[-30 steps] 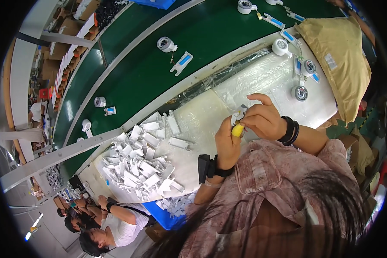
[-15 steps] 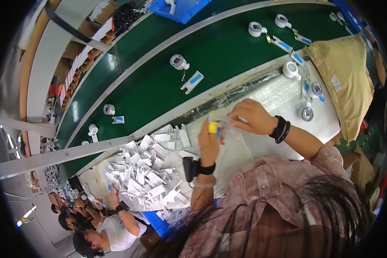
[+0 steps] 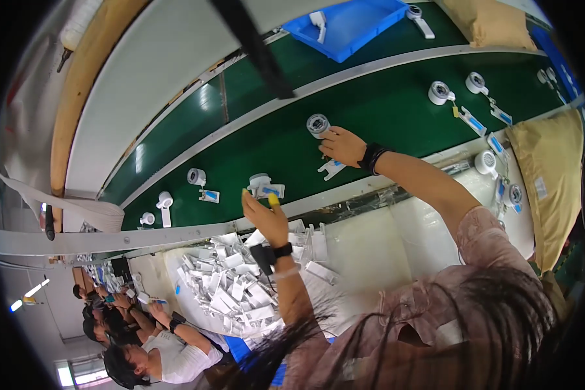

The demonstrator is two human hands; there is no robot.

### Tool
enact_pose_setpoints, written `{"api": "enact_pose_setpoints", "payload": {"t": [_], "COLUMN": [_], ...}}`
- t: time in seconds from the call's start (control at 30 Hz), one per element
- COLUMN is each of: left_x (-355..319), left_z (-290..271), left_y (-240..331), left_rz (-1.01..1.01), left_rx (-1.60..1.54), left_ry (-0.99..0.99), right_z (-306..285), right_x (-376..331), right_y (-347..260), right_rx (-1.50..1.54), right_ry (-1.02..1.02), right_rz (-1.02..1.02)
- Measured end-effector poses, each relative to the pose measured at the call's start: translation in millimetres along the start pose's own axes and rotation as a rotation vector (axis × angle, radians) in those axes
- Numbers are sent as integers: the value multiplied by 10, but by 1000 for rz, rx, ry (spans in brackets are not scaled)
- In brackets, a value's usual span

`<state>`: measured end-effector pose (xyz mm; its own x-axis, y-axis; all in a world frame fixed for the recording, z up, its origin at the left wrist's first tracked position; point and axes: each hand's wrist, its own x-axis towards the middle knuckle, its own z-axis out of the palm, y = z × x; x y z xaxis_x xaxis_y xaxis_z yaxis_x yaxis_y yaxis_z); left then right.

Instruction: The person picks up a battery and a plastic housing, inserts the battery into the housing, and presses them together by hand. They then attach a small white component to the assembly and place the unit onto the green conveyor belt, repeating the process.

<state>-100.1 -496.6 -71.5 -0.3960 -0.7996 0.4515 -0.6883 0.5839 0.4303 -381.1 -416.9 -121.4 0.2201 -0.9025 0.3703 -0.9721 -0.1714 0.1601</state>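
My right hand (image 3: 344, 147) reaches over the green conveyor belt, its fingers closed at the neck of a round white unit (image 3: 318, 125) with a dark-centred face. Below that hand lies a white handle part (image 3: 332, 169), partly hidden by the fingers. My left hand (image 3: 266, 218) is raised at the belt's near edge, fingers stretched and apart, with a yellow finger cover (image 3: 274, 199) on one digit. Just beyond its fingertips another white unit (image 3: 260, 180) lies on the belt beside a blue-marked handle part (image 3: 266, 191). Nothing shows between the left fingers.
A heap of white plastic casings (image 3: 234, 283) covers the table at left. More wired units, one a round head (image 3: 438, 92), lie along the belt. A blue tray (image 3: 348, 29) stands beyond it. A tan sack (image 3: 549, 185) is at right. Co-workers (image 3: 169, 354) sit lower left.
Both hands have left the near table and moved out to the belt, the right to a unit. The small clear item between them no longer shows. The view has shifted.
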Motion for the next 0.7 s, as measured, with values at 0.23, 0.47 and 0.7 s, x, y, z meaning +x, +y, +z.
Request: {"api": "enact_pose_setpoints", "payload": {"t": [0.23,0.47,0.7], "left_x": [-786,-821,-1086], "left_z": [261,95,-181], "left_y": [288,959,1158], "left_rz": [-339,-203,-136], "left_rx": [-906,-1027,-1188], "left_ry": [-327,-452,-833], "right_z": [-203,-1165,-1957], "right_x": [41,-648,-1218], "right_y": [-55,-713,-1142], "right_rx": [227,845,1428], "right_ry": [12,203,39], "right_rz": [-3,199,701]}}
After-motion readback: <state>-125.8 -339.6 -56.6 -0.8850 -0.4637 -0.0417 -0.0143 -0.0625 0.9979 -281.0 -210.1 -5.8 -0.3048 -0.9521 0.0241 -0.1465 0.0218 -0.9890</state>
